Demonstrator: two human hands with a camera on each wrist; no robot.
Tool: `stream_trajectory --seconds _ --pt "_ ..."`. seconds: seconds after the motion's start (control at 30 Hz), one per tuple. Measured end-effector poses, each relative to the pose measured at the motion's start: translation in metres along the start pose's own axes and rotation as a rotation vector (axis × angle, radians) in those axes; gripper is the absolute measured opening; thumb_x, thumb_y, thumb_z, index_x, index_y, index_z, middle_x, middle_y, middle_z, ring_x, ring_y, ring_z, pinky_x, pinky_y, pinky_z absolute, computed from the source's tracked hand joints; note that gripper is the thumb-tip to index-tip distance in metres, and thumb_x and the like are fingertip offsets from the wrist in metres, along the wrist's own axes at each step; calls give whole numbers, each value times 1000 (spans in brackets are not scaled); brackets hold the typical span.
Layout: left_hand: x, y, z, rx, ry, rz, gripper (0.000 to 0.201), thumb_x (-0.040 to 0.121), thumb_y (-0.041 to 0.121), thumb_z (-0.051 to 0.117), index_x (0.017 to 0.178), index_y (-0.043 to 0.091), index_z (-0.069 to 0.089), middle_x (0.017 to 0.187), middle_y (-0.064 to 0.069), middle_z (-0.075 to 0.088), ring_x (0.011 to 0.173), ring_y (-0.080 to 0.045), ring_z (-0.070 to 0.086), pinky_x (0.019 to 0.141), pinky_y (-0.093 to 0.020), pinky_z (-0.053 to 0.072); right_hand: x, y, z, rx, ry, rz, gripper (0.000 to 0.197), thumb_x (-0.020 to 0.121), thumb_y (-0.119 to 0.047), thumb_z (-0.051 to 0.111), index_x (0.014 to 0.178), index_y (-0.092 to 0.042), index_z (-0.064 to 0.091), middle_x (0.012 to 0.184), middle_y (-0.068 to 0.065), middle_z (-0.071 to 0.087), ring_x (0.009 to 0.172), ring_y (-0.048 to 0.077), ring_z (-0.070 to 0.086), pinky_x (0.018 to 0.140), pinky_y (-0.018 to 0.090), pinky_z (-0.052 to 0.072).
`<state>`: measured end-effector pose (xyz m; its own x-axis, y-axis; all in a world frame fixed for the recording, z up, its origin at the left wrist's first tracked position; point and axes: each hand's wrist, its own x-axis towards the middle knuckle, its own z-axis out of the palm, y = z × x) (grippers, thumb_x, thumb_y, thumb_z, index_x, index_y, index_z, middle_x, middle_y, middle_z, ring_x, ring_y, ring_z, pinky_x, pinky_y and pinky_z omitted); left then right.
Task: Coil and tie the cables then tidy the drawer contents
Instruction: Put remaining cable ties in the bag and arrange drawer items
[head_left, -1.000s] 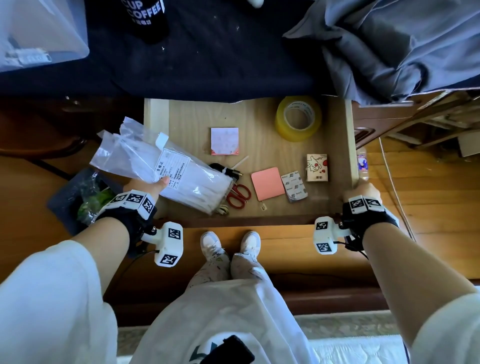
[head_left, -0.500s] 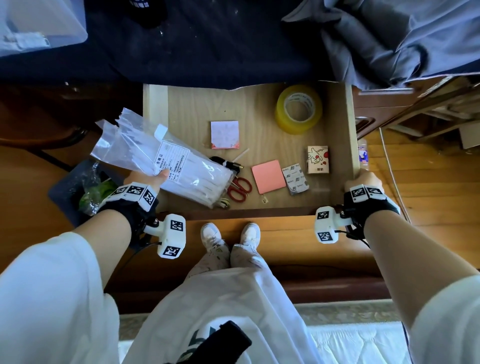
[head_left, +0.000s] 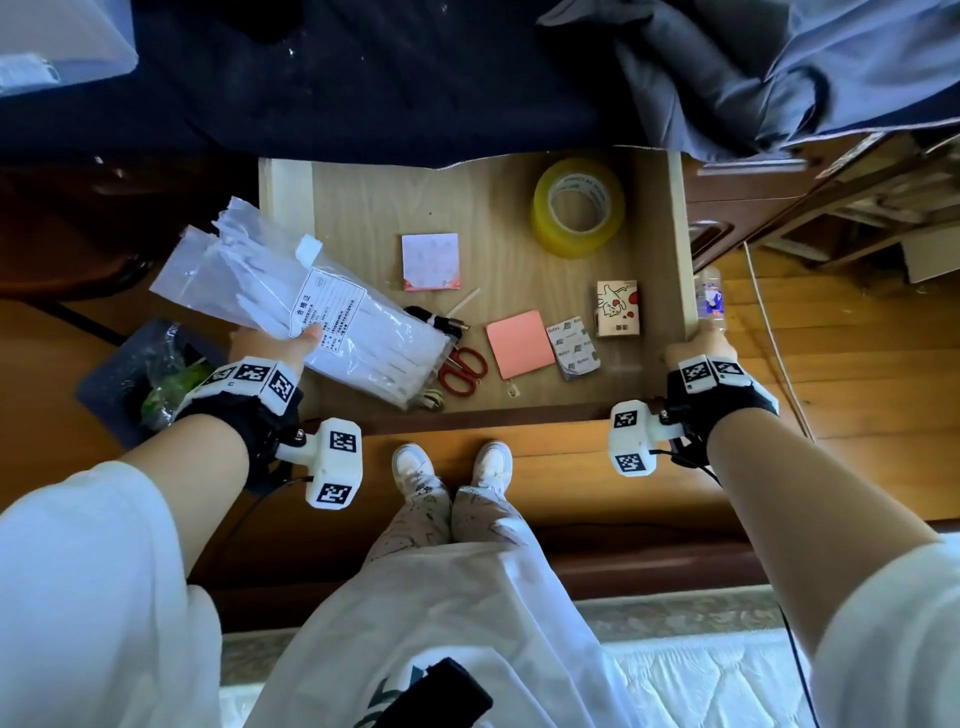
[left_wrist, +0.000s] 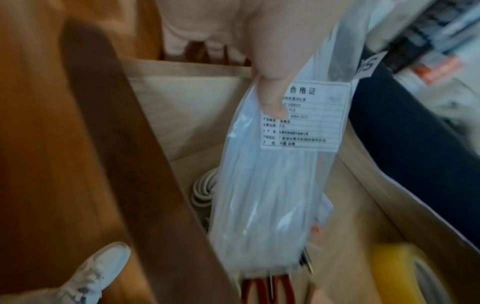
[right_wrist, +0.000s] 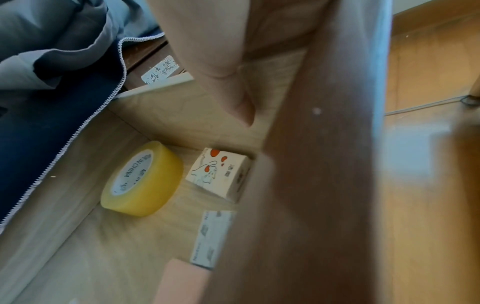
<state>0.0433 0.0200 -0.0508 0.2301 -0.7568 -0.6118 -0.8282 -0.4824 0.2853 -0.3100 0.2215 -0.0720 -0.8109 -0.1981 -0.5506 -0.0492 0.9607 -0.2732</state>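
The wooden drawer (head_left: 363, 208) stands pulled out under the dark desk edge. My left hand (head_left: 275, 340) grips a clear plastic bag of white cable ties (head_left: 322, 312) over the drawer's left front, thumb on its label (left_wrist: 270, 88). Under the bag lies a coiled pale cable (left_wrist: 202, 191), and a black cable (head_left: 436, 322) sticks out beside it. My right hand (head_left: 698, 345) grips the drawer's right front corner, thumb (right_wrist: 228, 82) inside the wall.
In the drawer lie a yellow tape roll (head_left: 576, 208), red scissors (head_left: 462, 369), a pale note pad (head_left: 430, 260), a salmon pad (head_left: 519, 344), a notes pack (head_left: 571, 345) and a small cartoon box (head_left: 616, 308). A grey jacket (head_left: 753, 67) lies on the desk. A bin (head_left: 135, 384) stands on the left.
The head view has shifted a little, so everything sits higher in frame. Both hands keep their holds, and the drawer contents have not moved.
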Motion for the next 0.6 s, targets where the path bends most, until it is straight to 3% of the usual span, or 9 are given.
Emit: stream_trajectory --seconds 0.07,0.17,0.3,0.37,0.47,0.6 --pt "-5 9 2 -72 81 103 76 82 44 68 137 2 37 136 -15 49 121 -35 49 101 -40 39 -4 -5 4 129 67 -32 60 81 -6 57 136 -12 34 133 17 48 119 35 49 97 40 40" --pt "-16 29 3 -88 105 203 62 85 36 66 130 -2 45 126 -18 57 114 -36 54 94 -39 42 -15 -15 7 116 246 -226 76 73 -5 59 141 -15 28 151 13 20 135 33 30 110 43 28" --pt "-33 57 10 -117 59 314 43 90 29 62 116 -5 55 108 -12 59 101 -29 56 80 -31 38 -27 -20 5 -60 208 -368 63 75 -8 59 135 -12 40 155 14 8 144 30 6 118 34 4" --pt "-35 65 15 -119 6 343 43 90 31 62 113 -5 57 113 -15 61 105 -32 58 81 -31 38 -30 -11 9 -50 169 -389 52 78 -11 60 128 -9 47 155 14 8 143 30 5 116 31 4" --pt "-25 67 26 -67 -75 293 59 86 47 62 119 -2 55 121 -19 59 109 -37 58 97 -40 43 -36 5 20 -8 128 -422 45 79 -17 63 123 -12 53 155 11 8 143 29 7 117 31 10" --pt "-8 61 52 -115 -172 256 59 80 54 64 109 3 54 114 -19 61 98 -33 62 96 -42 47 -42 15 21 -46 156 -525 43 79 -19 65 121 -13 55 153 8 14 140 27 14 114 35 22"
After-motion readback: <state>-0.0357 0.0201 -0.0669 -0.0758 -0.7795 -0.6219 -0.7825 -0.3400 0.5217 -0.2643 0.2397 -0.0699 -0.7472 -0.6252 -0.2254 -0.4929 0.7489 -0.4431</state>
